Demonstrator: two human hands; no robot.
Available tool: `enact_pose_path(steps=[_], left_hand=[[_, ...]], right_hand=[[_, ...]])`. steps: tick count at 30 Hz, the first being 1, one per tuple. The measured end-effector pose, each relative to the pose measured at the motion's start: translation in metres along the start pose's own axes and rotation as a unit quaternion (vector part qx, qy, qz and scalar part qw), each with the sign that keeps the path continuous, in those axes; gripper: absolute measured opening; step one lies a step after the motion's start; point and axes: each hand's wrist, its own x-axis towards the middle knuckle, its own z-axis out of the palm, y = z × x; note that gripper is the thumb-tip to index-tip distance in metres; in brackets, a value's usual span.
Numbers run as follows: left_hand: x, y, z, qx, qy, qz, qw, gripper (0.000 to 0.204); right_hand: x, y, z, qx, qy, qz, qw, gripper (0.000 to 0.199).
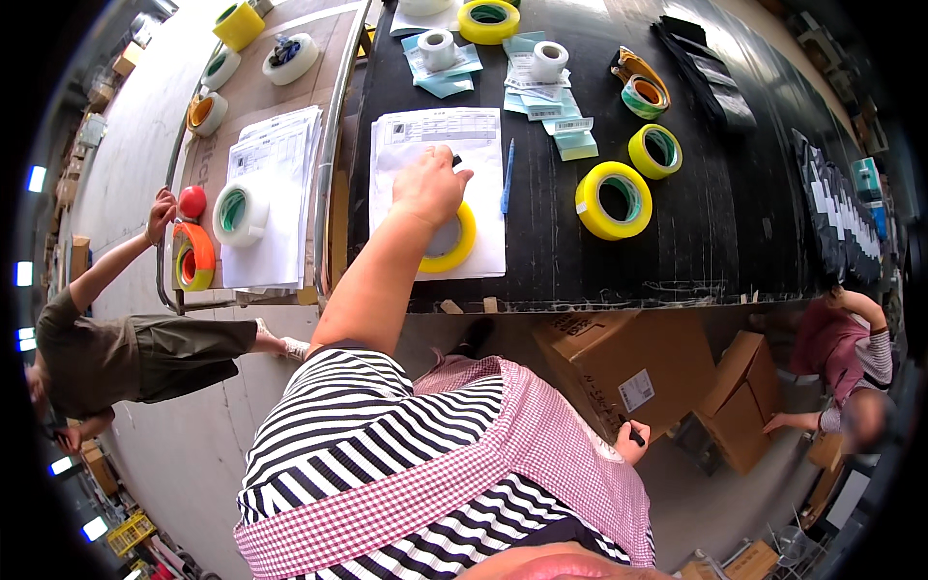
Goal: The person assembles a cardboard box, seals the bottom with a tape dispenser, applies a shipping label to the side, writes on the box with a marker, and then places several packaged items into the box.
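My left hand [428,188] is over a stack of printed sheets [390,237] on the black table. Its fingers are curled, and a small black cap-like piece [456,160] pokes out between them. Just under the wrist, a yellow roll of tape [471,242] rests on the sheets, partly covered by my arm. Low on the right, my right hand [630,447] is closed around a black marker [637,438] against the side of a large cardboard box [667,353]. Dark handwriting and a white label [636,390] show on that side of the box.
Beside the sheets lies a blue pen [508,174]. Yellow tape rolls [616,201], label rolls [551,62] and black bags [836,217] are on the table. A second cardboard box [742,401] stands on the floor. One person [126,353] is at left, another [836,353] at right.
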Motion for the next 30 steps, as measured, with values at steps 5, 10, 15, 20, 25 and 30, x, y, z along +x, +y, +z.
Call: enact_pose_path(steps=[5,10,15,20,25,30], left_hand=[[-0.008,0.027,0.002,0.004,-0.044,0.028,0.999,0.039],[-0.01,0.047,0.009,-0.001,-0.049,0.084,0.995,0.039],[-0.003,0.064,0.008,-0.013,-0.055,0.1,0.993,0.037],[0.009,0.087,0.038,-0.023,-0.074,0.13,0.988,0.038],[-0.007,0.088,0.041,0.028,-0.084,0.194,0.977,0.054],[-0.084,0.148,0.049,-0.141,-0.2,0.378,0.893,0.041]], right_hand=[[-0.006,-0.009,0.002,-0.004,0.012,0.019,1.0,0.015],[-0.014,0.016,0.003,0.012,0.025,0.02,0.999,0.016],[-0.027,0.021,0.002,-0.009,0.053,0.037,0.998,0.016],[-0.038,0.02,0.002,0.065,0.089,-0.037,0.993,0.01],[-0.036,0.027,0.012,0.068,0.137,0.011,0.988,0.011],[-0.046,0.083,0.002,0.071,0.255,0.117,0.957,0.013]])
